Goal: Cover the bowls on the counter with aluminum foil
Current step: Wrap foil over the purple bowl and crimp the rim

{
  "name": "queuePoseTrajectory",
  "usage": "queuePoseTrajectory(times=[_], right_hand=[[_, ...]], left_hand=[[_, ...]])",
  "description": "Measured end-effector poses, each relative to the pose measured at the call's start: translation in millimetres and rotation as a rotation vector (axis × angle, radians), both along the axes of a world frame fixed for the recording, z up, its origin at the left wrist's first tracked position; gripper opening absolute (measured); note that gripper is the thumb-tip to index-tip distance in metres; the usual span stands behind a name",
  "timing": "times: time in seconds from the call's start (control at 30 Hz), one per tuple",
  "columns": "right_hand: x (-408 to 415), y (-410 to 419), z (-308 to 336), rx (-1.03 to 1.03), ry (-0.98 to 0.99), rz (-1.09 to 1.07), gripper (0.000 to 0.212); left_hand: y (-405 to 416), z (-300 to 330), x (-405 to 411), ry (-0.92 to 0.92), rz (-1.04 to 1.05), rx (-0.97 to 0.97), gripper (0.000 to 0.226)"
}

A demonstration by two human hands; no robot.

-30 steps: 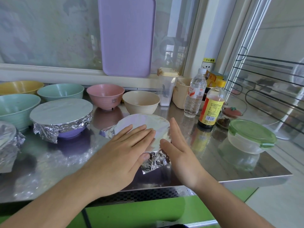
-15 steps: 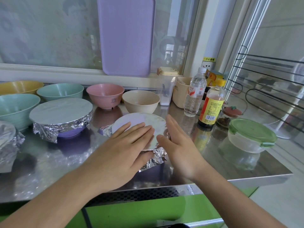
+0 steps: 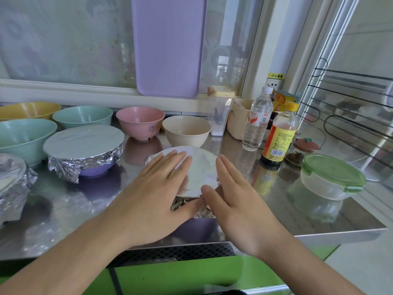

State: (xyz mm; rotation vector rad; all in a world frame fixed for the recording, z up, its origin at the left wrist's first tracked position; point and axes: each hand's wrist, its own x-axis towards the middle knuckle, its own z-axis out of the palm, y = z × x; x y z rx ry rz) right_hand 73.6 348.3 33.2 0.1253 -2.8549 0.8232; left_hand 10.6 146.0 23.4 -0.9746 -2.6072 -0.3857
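A foil-covered bowl [image 3: 201, 169] sits near the front of the steel counter [image 3: 319, 222]. My left hand [image 3: 155, 194] lies flat on its foil top with straight fingers. My right hand [image 3: 236, 201] presses against the bowl's right side, fingers straight, thumb on the crinkled foil at the front rim. A purple bowl wrapped in foil [image 3: 84, 147] stands to the left. Another foil-wrapped item [image 3: 12, 182] is at the far left edge. Uncovered bowls stand behind: pink [image 3: 140, 121], cream [image 3: 187, 130], two green [image 3: 83, 116] [image 3: 23, 137] and yellow [image 3: 29, 109].
A water bottle [image 3: 257, 120], a yellow-capped sauce bottle [image 3: 278, 135] and a green-lidded clear container [image 3: 331, 177] stand to the right. A purple cutting board [image 3: 170, 45] leans on the window. A wire rack [image 3: 350, 116] is at the far right.
Both hands and the covered bowl have shifted slightly away from the counter's front edge. My right hand has turned a little flatter against the bowl's side.
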Motion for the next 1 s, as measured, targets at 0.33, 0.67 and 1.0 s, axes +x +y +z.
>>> queuePoseTrajectory(times=[0.33, 0.67, 1.0], right_hand=[[-74, 3, 17, 0.007, -0.043, 0.129, 0.038], [-69, 3, 3, 0.021, -0.021, 0.087, 0.033], [-27, 5, -21, -0.478, 0.017, 0.005, 0.069]], left_hand=[[7, 2, -2, -0.066, 0.118, 0.009, 0.124], [3, -3, -12, -0.046, 0.099, -0.021, 0.122], [7, 3, 0, -0.085, 0.035, -0.063, 0.097]])
